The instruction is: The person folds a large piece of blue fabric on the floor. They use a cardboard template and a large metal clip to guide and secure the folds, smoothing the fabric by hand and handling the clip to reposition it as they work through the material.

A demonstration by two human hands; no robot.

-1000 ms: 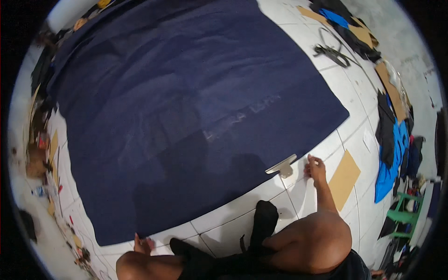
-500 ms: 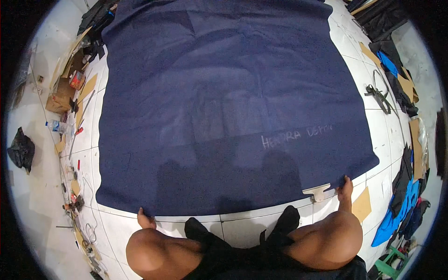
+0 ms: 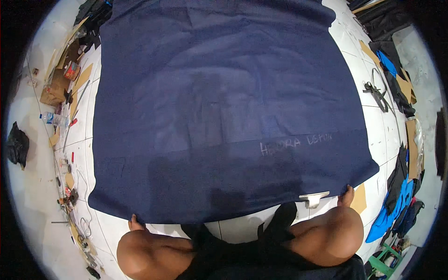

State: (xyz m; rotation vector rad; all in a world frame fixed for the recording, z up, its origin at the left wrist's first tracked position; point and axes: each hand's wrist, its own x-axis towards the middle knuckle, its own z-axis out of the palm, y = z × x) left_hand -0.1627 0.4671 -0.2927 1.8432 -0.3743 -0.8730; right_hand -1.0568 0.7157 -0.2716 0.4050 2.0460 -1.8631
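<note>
A large dark navy sheet of fabric point(image 3: 224, 116) lies spread over the floor in front of me, with faint pale writing near its right front side. My left hand point(image 3: 136, 223) pinches the near edge of the fabric at the left, its thumb on top. At the right my right hand point(image 3: 346, 196) grips the same edge near the front corner, and its lower part is hidden by my knee. Beside the right hand a pale T-shaped flat piece point(image 3: 312, 199) sits at the fabric's edge; its kind I cannot tell.
White tiles point(image 3: 242, 229) show around the fabric. At the left are a cardboard box point(image 3: 55, 87), a plastic bottle point(image 3: 55, 119) and loose cables. Black straps point(image 3: 376, 95), blue and black cloth point(image 3: 391, 212) and a green stool-like frame point(image 3: 385, 259) lie at the right.
The fabric's near edge has come closer to my feet, covering more of them. Both hands have moved toward me with it, still on the edge. The T-shaped piece has shifted nearer too.
</note>
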